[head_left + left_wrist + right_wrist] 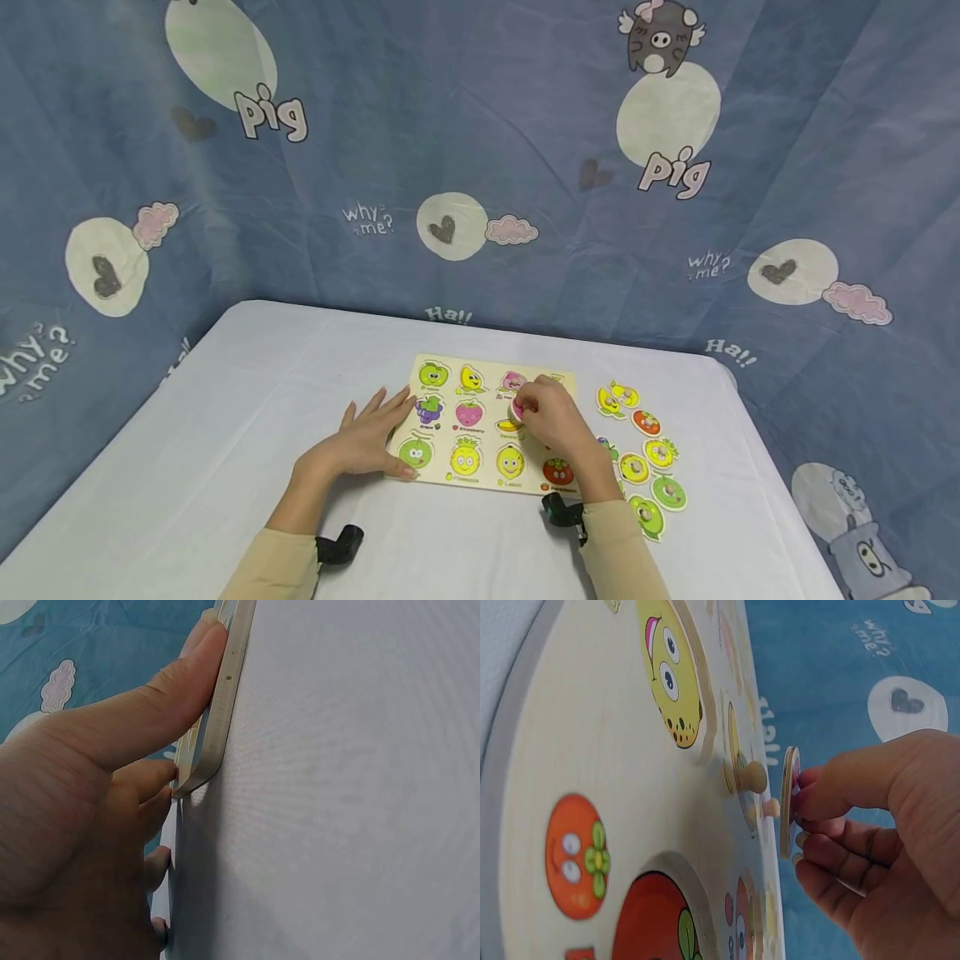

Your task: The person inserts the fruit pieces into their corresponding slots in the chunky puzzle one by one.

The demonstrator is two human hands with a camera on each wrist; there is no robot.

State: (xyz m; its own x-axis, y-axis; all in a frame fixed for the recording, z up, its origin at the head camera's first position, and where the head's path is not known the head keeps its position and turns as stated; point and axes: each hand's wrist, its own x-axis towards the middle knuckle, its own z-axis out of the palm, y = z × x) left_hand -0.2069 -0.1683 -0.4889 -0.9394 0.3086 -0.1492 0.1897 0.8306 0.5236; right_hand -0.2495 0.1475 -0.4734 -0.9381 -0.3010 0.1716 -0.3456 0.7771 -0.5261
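A light wooden fruit puzzle board (487, 483) lies on the table, printed with several smiling fruits and their names. My left hand (366, 437) has its fingers spread at the board's left edge, the thumb resting along the front corner. In the left wrist view the thumb (169, 705) presses near the board's side (229, 697). My right hand (555, 417) pinches a flat pinkish puzzle piece (786, 802) above the board, near the banana (508, 425). The piece stands on edge in the right wrist view, its printed face mostly hidden by the fingers. Wooden knobs (751, 777) stick up from the board nearby.
Right of the board lie several loose knobbed fruit pieces, among them a tomato-like red one (647, 422), a pineapple (661, 453) and a green round one (669, 492). A white cloth (247, 467) covers the table. Behind hangs a blue printed curtain (525, 275).
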